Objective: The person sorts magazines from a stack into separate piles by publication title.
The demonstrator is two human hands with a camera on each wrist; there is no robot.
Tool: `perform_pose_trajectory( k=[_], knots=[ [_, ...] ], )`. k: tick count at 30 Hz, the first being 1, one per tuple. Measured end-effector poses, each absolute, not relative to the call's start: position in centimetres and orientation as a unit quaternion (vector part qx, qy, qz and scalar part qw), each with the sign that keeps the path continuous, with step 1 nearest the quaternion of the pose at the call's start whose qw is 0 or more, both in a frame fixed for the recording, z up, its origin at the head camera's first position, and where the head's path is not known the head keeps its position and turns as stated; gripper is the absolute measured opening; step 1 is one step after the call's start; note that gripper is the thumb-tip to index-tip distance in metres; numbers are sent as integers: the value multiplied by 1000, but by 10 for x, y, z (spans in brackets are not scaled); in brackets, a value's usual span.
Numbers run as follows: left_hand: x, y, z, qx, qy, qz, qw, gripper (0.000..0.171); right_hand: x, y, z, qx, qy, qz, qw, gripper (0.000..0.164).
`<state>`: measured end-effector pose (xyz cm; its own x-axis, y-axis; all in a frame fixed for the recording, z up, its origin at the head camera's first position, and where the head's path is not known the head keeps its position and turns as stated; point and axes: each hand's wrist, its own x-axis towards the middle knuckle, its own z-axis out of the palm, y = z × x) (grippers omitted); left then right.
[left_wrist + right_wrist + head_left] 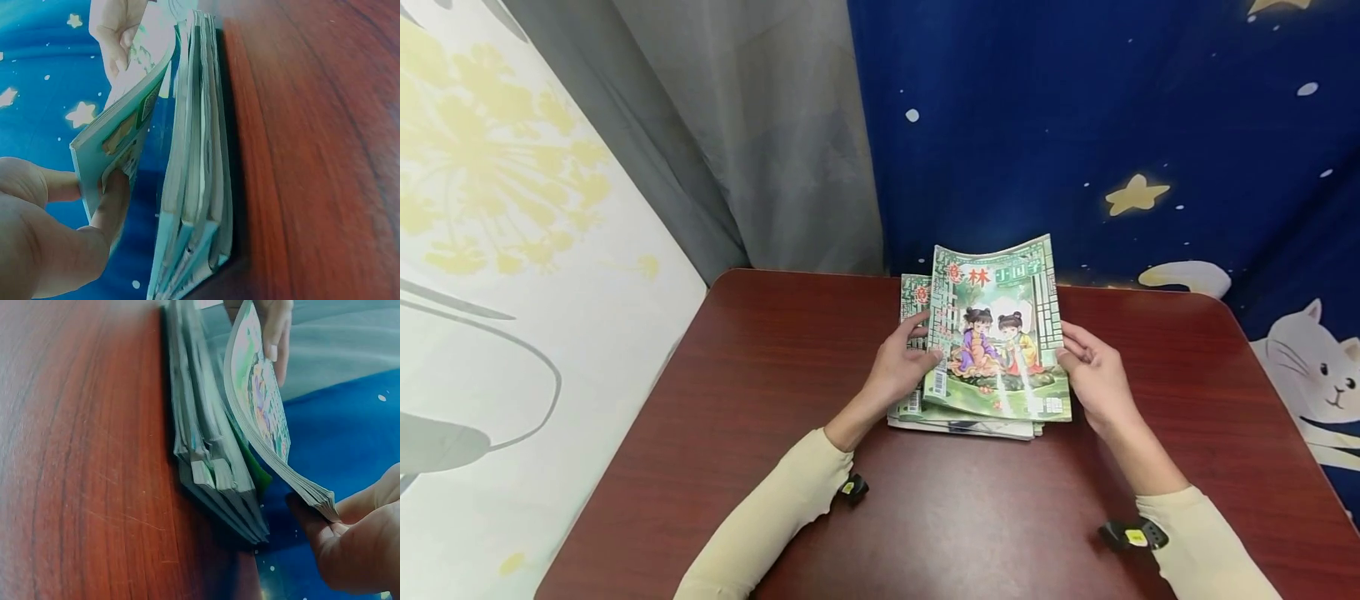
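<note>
A green magazine with two cartoon children on its cover is held up between both hands. My left hand pinches its left edge, thumb on the cover and fingers behind. At the opposite edge my right hand pinches it the same way. In the wrist views the magazine bends and stands clear above a stack of magazines. That stack lies on the table with spines and page edges slightly uneven. In the head view the held magazine covers most of the stack, leaving its left and front edges showing.
The dark red wooden table spreads around the stack. Behind its far edge hang a grey curtain and a blue curtain with stars. A white patterned panel borders the left side. Black wrist cameras sit at both sleeves.
</note>
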<state>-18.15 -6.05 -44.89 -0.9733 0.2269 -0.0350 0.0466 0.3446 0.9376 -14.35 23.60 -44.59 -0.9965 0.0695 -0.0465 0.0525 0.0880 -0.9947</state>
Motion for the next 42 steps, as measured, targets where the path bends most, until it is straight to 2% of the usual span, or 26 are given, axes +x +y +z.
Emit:
perform_pose_trajectory(
  k=[5,12,17,25,32,42],
  knots=[
    [-183,-46,-448,104,814,563,95,72,-136,253,-446,-72,-668,741,-4,58],
    [-181,-16,-448,120,801,566,153,83,-124,283,-446,-100,-630,770,28,59],
    [-179,11,-447,145,809,545,170,91,-120,304,-445,-142,-624,766,53,58],
    [-175,57,-442,200,859,448,145,97,-119,324,-442,-200,-592,775,92,53],
    [-173,89,-444,206,885,383,167,100,-120,339,-440,-231,-569,777,138,48],
    [-176,109,-447,241,910,287,178,93,-127,349,-447,-281,-610,727,145,50]
  ],
)
